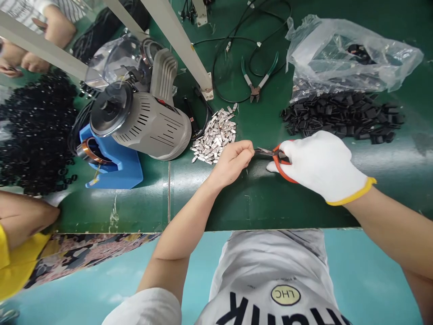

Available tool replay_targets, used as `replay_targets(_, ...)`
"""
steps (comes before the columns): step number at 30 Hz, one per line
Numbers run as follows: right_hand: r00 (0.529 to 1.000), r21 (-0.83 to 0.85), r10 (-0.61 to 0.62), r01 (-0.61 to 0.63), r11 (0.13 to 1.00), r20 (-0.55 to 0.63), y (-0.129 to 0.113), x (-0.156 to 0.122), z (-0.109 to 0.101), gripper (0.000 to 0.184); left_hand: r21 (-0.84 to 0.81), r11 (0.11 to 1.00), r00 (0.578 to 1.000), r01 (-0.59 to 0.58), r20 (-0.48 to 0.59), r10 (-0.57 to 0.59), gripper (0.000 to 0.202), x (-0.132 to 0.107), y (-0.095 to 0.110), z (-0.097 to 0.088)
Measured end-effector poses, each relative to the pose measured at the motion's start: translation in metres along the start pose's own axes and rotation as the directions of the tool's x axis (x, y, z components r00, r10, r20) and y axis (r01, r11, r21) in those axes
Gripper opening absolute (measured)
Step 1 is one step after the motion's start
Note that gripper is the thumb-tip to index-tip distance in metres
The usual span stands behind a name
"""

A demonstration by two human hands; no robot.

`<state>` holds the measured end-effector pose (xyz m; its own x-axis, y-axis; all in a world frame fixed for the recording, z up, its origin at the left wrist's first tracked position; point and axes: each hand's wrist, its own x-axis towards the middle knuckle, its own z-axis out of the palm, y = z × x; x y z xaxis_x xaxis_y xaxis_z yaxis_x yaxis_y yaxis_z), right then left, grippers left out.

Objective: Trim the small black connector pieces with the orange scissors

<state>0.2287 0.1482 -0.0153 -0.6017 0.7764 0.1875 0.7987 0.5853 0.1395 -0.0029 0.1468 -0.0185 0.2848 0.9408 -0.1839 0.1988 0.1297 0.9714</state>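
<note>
Between the bare left hand (pixel 237 159), curled closed though I couldn't tell on what, and the gloved right hand (pixel 318 166) gripping them, the red-handled scissors (pixel 275 157) likely needed slow, steady moves so nobody got nipped

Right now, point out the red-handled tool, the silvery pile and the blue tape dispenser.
Red-handled tool (pixel 276 159), head view: red handle near blades.
Silvery pile (pixel 215 136), head view: middle of heap.
Blue tape dispenser (pixel 126 166), head view: its blue side.
</note>
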Motion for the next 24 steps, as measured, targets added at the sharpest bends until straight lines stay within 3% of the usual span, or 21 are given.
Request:
replay_targets(9,0.997,-0.061,-0.082,0.082,0.995,0.002,0.009,-0.002,0.002,0.056,0.199,0.977,0.997,-0.075,0.032,0.070,0.030,-0.001,0.003,0.000)
replay_targets(14,0.999,-0.013,-0.021,0.022,1.000,0.026,0.008,-0.003,0.002,0.055,0.202,0.973,0.992,-0.115,-0.029,0.124,0.033,0.000,-0.003,0.003)
replay_targets(18,0.999,0.030,0.030,-0.032,0.999,0.038,0.002,-0.004,0.000,0.056,0.147,0.984,0.995,-0.099,-0.015,0.102,0.032,-0.001,-0.007,0.003)
replay_targets(21,0.988,0.095,0.091,-0.103,0.990,0.124,-0.001,-0.001,-0.004,0.060,0.100,0.990,0.994,-0.103,-0.026,0.106,0.031,-0.002,-0.010,0.004)
replay_targets(24,0.946,0.250,0.096,-0.178,0.952,0.311,-0.002,0.005,-0.010,0.059,0.123,0.982,0.985,-0.146,-0.072,0.156,0.031,-0.002,-0.011,0.006)
